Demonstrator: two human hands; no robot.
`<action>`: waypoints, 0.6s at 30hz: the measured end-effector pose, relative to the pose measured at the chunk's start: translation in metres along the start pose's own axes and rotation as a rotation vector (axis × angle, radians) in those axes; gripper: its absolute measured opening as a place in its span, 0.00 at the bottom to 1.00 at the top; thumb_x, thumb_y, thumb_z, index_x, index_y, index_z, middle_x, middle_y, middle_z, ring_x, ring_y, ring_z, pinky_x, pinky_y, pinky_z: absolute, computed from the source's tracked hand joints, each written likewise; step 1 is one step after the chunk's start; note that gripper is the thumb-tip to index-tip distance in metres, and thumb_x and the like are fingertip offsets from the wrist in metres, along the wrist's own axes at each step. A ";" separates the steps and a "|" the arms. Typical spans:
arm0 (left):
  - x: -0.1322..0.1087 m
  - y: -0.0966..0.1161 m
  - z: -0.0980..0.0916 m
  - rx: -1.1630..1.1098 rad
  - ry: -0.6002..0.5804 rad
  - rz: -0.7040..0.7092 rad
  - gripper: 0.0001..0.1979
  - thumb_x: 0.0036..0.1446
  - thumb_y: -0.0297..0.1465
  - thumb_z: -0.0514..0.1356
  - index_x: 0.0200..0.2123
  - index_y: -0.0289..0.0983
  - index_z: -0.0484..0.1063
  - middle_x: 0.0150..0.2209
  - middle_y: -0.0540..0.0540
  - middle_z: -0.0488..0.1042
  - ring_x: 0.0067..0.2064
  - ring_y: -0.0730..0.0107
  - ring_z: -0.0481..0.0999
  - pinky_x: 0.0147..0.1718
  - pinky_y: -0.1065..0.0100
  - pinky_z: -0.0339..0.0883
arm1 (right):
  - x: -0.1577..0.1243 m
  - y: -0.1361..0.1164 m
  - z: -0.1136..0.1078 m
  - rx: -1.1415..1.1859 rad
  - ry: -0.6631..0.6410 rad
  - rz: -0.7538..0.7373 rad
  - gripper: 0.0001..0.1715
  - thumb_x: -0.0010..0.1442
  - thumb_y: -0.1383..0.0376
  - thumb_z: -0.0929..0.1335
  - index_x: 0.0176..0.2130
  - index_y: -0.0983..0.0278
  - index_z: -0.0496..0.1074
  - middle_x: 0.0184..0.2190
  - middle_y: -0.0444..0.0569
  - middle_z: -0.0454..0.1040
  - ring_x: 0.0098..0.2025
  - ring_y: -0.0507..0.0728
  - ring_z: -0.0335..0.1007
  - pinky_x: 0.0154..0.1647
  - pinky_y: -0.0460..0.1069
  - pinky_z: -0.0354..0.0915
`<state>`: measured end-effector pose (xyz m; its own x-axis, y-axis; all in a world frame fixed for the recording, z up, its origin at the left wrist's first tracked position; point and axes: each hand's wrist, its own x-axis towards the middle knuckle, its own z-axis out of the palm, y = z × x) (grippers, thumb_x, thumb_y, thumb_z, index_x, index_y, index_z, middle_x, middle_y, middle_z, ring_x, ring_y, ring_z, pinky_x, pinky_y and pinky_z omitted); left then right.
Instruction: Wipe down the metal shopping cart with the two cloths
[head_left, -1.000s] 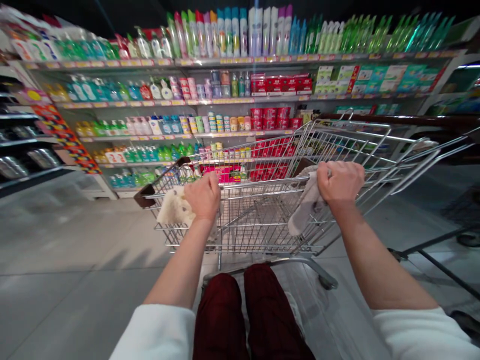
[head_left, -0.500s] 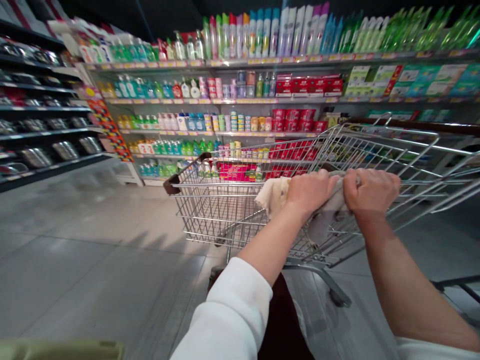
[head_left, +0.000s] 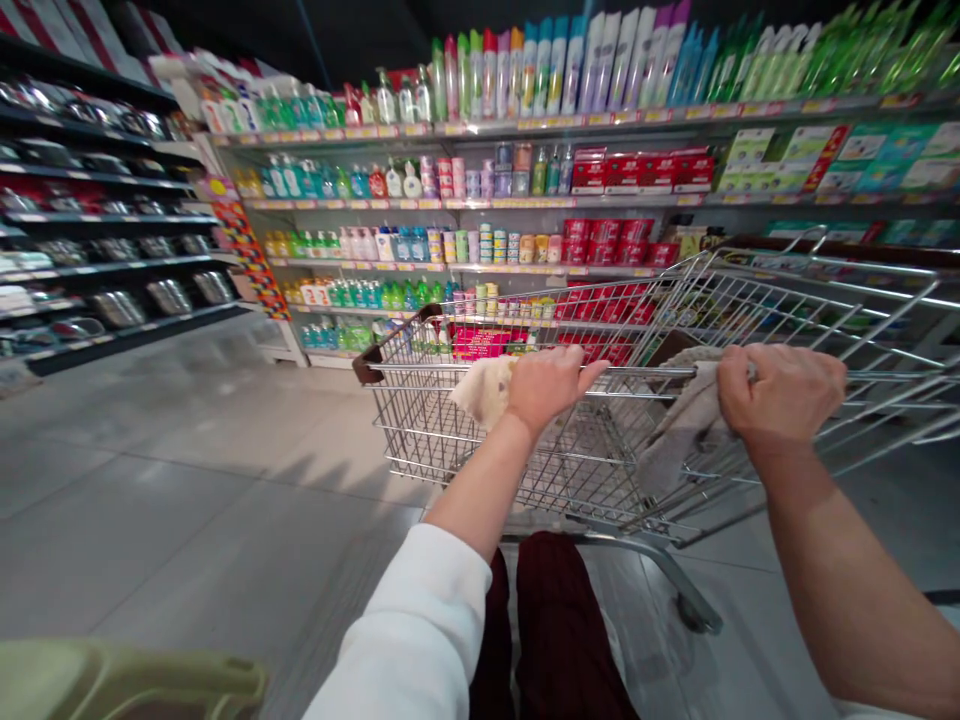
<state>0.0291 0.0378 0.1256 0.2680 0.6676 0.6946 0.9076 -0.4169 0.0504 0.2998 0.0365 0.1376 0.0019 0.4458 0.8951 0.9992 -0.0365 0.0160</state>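
Left hand, right hand on cart rail (cloth under each)

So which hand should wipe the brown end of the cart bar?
Probably the left hand: it holds the cream cloth on the bar, nearer the brown end. The right hand grips a grey cloth farther right.

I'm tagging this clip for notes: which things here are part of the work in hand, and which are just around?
In use: left hand, cream cloth, right hand, grey cloth, cart.
Just around: shelves, bottles, pots, green plastic thing.
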 end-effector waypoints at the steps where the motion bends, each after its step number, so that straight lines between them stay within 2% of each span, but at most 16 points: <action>1: -0.004 -0.012 -0.003 0.022 -0.006 -0.013 0.32 0.68 0.53 0.38 0.37 0.38 0.72 0.33 0.41 0.78 0.36 0.62 0.77 0.30 0.63 0.53 | 0.000 0.000 0.000 0.010 0.006 0.009 0.17 0.59 0.57 0.58 0.21 0.59 0.55 0.20 0.51 0.65 0.27 0.56 0.53 0.37 0.55 0.49; 5: -0.020 -0.053 -0.015 0.097 -0.026 -0.059 0.30 0.69 0.51 0.39 0.37 0.38 0.72 0.33 0.41 0.78 0.36 0.62 0.76 0.29 0.64 0.51 | 0.000 -0.001 -0.002 0.028 -0.018 0.014 0.17 0.59 0.57 0.58 0.21 0.59 0.56 0.20 0.50 0.63 0.27 0.56 0.53 0.37 0.55 0.49; 8: -0.028 -0.075 -0.020 0.135 -0.039 -0.085 0.29 0.69 0.50 0.40 0.36 0.38 0.72 0.33 0.42 0.78 0.36 0.61 0.76 0.29 0.64 0.50 | 0.001 -0.001 -0.004 0.028 -0.032 0.013 0.17 0.59 0.57 0.58 0.22 0.59 0.55 0.21 0.51 0.64 0.27 0.56 0.53 0.38 0.55 0.50; 14: -0.033 -0.091 -0.022 0.169 -0.049 -0.049 0.28 0.70 0.49 0.40 0.37 0.39 0.72 0.33 0.42 0.78 0.37 0.60 0.76 0.30 0.63 0.48 | 0.001 0.001 -0.001 0.025 -0.005 0.008 0.15 0.57 0.57 0.58 0.21 0.58 0.54 0.21 0.52 0.66 0.26 0.56 0.52 0.37 0.55 0.50; 18: -0.040 -0.113 -0.024 0.180 -0.037 -0.117 0.27 0.69 0.49 0.41 0.35 0.39 0.72 0.33 0.42 0.78 0.35 0.60 0.74 0.30 0.64 0.48 | 0.000 0.001 -0.001 0.023 0.019 -0.015 0.15 0.57 0.57 0.58 0.22 0.58 0.54 0.20 0.51 0.64 0.26 0.56 0.53 0.36 0.55 0.50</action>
<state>-0.0920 0.0433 0.1095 0.1664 0.7284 0.6647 0.9753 -0.2207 -0.0022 0.3003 0.0355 0.1385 -0.0135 0.4288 0.9033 0.9998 -0.0095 0.0194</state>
